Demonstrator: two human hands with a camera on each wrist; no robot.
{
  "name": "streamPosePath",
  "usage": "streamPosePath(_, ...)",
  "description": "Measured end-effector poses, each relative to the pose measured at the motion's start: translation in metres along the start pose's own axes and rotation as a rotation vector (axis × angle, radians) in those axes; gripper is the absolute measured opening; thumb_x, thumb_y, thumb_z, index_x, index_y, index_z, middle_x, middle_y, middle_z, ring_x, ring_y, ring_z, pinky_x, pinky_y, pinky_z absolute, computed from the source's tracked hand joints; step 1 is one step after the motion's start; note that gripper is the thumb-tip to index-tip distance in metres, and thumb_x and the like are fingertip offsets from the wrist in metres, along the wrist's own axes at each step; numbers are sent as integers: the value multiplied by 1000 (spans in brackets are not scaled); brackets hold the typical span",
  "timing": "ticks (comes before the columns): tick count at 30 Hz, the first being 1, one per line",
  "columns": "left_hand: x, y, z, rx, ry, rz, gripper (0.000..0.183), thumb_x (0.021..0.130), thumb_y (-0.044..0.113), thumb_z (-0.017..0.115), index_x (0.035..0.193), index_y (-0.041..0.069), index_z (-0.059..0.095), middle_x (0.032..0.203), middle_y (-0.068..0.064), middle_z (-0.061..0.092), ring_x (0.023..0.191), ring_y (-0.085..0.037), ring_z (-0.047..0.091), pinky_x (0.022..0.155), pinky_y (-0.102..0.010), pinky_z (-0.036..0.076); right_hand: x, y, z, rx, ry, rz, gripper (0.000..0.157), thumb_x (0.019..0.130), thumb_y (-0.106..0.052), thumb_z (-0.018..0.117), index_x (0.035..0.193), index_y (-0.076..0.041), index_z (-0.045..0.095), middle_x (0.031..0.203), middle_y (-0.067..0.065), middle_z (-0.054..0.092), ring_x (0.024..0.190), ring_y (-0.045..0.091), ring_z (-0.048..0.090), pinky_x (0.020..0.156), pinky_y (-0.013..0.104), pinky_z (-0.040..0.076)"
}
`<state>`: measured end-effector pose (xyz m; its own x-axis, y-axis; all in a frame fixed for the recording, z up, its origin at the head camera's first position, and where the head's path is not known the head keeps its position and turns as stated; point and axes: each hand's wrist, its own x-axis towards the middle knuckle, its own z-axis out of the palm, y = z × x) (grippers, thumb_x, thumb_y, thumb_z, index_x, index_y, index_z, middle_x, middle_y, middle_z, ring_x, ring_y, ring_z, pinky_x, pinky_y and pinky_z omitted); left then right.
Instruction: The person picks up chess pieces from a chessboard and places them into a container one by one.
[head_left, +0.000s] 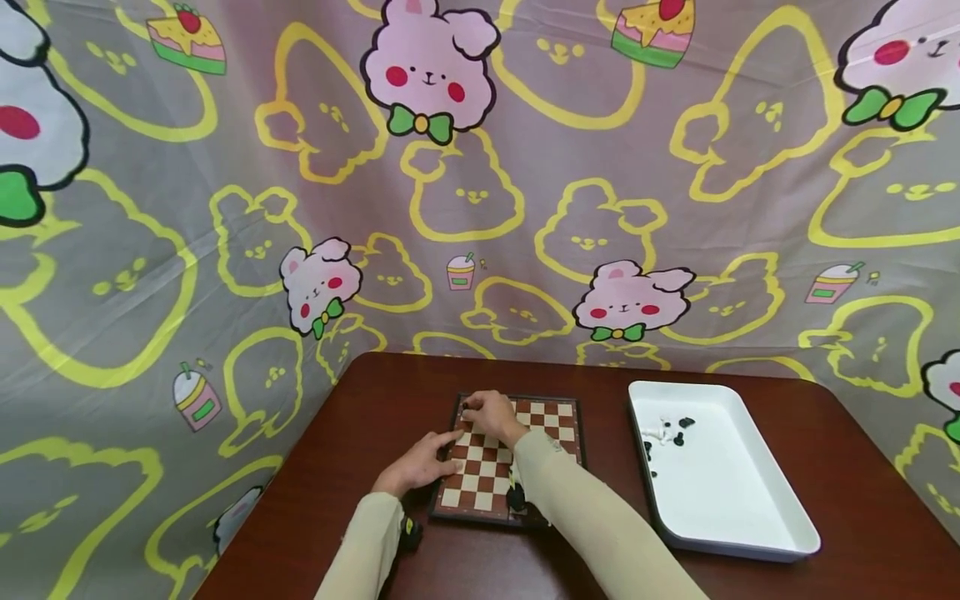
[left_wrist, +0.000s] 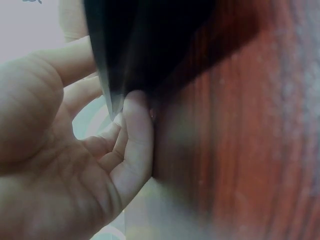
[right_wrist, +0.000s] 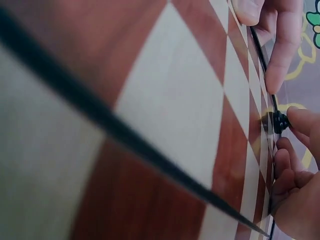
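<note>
A brown-and-cream chessboard (head_left: 472,481) with a dark rim lies flat on the table. At its far left corner my right hand (head_left: 491,414) pinches a small black chess piece (head_left: 466,406) between thumb and fingertips. In the right wrist view, that black piece (right_wrist: 280,121) stands right at the board surface, its head between the fingers of the right hand (right_wrist: 300,195). My left hand (head_left: 422,461) holds the board's left edge, with thumb and index finger over the squares. Seen from the left wrist, the left hand's (left_wrist: 55,160) other fingers curl in against the board's dark side, close over the table.
To the right of the board stands a white tray (head_left: 727,475) with several loose black and white chess pieces (head_left: 660,434) near its far left side. The reddish-brown table (head_left: 330,454) backs onto a patterned curtain (head_left: 480,192). My right forearm (head_left: 592,517) crosses over the board's right part.
</note>
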<state>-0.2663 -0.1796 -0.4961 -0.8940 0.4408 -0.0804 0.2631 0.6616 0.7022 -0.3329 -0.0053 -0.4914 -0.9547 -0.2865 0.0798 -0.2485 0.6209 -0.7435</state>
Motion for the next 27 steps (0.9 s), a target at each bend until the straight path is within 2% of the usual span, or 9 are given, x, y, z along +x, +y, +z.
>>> streamPosePath(3, 3, 1, 2, -13, -3, 14, 56, 83, 25, 62, 134, 11, 40, 117, -19, 40, 104, -29, 41, 85, -43, 36, -2, 3, -4, -9, 2, -2, 20, 84, -26, 60, 101, -16, 65, 97, -2, 60, 86, 16, 55, 67, 32, 44)
streamPosePath(7, 3, 1, 2, -15, -10, -9, 57, 83, 26, 62, 134, 12, 40, 118, -19, 39, 106, -30, 40, 85, -45, 35, -9, 7, -11, 70, -42, 7, 18, 84, -26, 60, 98, -14, 62, 94, -1, 58, 78, 15, 54, 62, 31, 44)
streamPosePath(12, 1, -2, 0, -20, -11, -24, 57, 83, 26, 62, 134, 14, 40, 124, -22, 35, 112, -34, 36, 85, -47, 35, -24, 9, -24, 130, -90, -10, 18, 85, -26, 59, 98, -13, 59, 93, -1, 54, 73, 13, 53, 60, 31, 43)
streamPosePath(16, 1, -4, -2, -15, -9, -10, 57, 83, 27, 62, 134, 14, 40, 125, -23, 34, 113, -35, 35, 86, -47, 34, -39, 9, -37, 133, -85, -31, 17, 86, -27, 58, 98, -16, 58, 94, -2, 54, 73, 14, 52, 58, 31, 43)
streamPosePath(21, 1, -7, -2, 0, -13, -6, 57, 82, 30, 62, 133, 15, 41, 123, -21, 37, 111, -34, 37, 85, -47, 35, -63, 0, -60, 100, -54, -65, 15, 85, -30, 59, 95, -19, 58, 91, -4, 54, 68, 15, 52, 56, 30, 42)
streamPosePath(27, 3, -7, -1, -17, -22, -13, 58, 82, 29, 62, 134, 16, 40, 123, -19, 38, 112, -32, 37, 85, -46, 36, -96, -4, -104, 60, 31, -118, 15, 84, -28, 61, 93, -16, 60, 87, -4, 55, 71, 15, 52, 56, 30, 43)
